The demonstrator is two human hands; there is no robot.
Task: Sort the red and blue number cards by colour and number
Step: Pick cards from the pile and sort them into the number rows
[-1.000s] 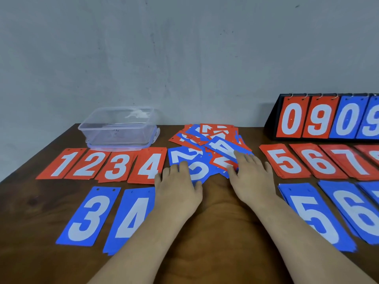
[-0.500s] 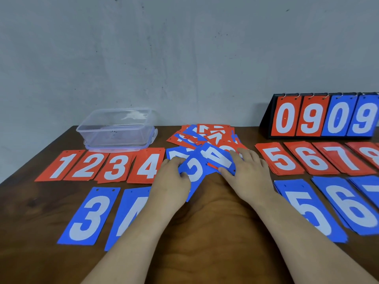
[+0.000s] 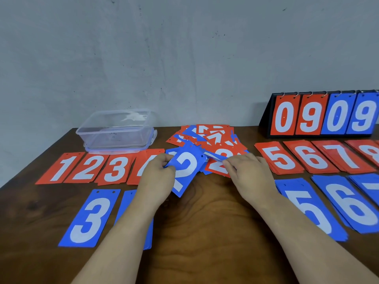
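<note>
A mixed pile of red and blue number cards (image 3: 211,138) lies at the table's middle back. My left hand (image 3: 159,177) grips a blue 2 card (image 3: 187,171) by its left edge, lifted off the pile's near side. My right hand (image 3: 248,175) pinches a blurred blue card (image 3: 213,156) over a red 2 card (image 3: 217,168). Red cards 1 to 4 (image 3: 88,169) lie in a row at the left, and red stacks 5 to 8 (image 3: 311,158) at the right. A blue 3 card (image 3: 90,218) lies near left; the blue 4 is mostly under my left forearm. Blue stacks 5 and 6 (image 3: 332,206) lie near right.
A clear plastic box (image 3: 117,130) stands at the back left, behind the red row. A black flip scoreboard (image 3: 324,115) showing 0 9 0 9 stands at the back right. The brown wooden table (image 3: 205,232) runs to a grey wall.
My left hand has picked up the blue 2 card and drawn it toward me. My right hand has moved from lying flat on the pile to pinching a blue card there.
</note>
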